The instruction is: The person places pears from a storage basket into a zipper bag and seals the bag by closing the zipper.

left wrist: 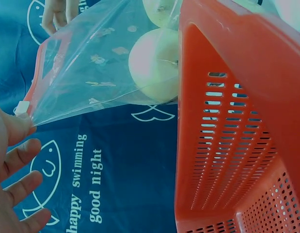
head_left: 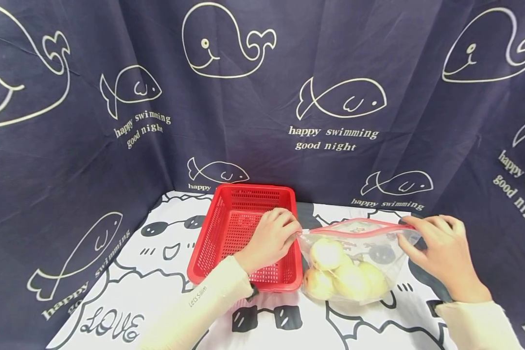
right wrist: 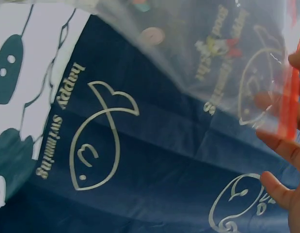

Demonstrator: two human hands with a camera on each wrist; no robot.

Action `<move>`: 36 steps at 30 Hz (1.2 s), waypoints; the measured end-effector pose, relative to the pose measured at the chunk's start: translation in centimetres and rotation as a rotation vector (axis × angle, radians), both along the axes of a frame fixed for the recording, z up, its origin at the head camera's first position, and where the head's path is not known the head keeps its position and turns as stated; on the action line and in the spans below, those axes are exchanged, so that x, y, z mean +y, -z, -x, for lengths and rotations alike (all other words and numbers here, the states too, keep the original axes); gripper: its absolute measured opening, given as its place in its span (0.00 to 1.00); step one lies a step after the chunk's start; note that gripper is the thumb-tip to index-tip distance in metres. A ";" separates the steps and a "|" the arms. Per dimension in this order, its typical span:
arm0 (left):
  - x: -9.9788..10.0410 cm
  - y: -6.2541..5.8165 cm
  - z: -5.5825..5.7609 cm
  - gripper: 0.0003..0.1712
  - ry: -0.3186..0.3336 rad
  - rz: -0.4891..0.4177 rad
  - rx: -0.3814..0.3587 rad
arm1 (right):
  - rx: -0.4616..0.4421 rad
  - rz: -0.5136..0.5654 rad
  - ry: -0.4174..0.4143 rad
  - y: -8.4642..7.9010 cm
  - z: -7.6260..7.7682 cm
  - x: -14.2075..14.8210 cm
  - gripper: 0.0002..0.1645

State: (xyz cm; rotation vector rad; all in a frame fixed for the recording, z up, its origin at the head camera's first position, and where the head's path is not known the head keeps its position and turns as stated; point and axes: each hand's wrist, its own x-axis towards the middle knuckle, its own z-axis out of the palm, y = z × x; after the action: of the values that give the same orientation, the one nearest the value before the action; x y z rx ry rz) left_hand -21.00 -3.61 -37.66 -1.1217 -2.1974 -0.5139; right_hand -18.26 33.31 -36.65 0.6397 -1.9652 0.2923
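A clear zip bag (head_left: 391, 250) with a red zip strip holds several round, pale yellow fruits (head_left: 352, 279), bunched at its bottom. My left hand (head_left: 275, 236) pinches the bag's left top corner, beside the white slider (left wrist: 22, 108), its other fingers spread. At the opposite end of the strip my right hand (head_left: 442, 253) grips the right top corner, some fingers showing through the plastic in the right wrist view. The mouth gapes a little between the hands. A red perforated basket (head_left: 201, 243) stands left of the bag, under my left forearm.
The table is covered with a white cloth (head_left: 170, 282) printed with cartoon faces and sunglasses. A dark blue curtain (head_left: 262, 136) with white fish and whales hangs behind and along both sides. The basket's right wall (head_left: 298, 272) stands close beside the bag.
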 end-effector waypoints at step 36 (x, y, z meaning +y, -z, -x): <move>0.3 0.1 -0.1 0.07 0.000 -0.036 0.020 | -0.006 -0.349 -0.304 -0.9 1.8 -12.8 0.23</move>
State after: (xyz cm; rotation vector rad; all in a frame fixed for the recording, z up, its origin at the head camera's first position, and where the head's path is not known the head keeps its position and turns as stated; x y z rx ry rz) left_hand -20.88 -3.35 -37.79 -1.1028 -2.1623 -0.5381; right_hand -20.03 20.54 -35.79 1.1691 -1.9386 0.1351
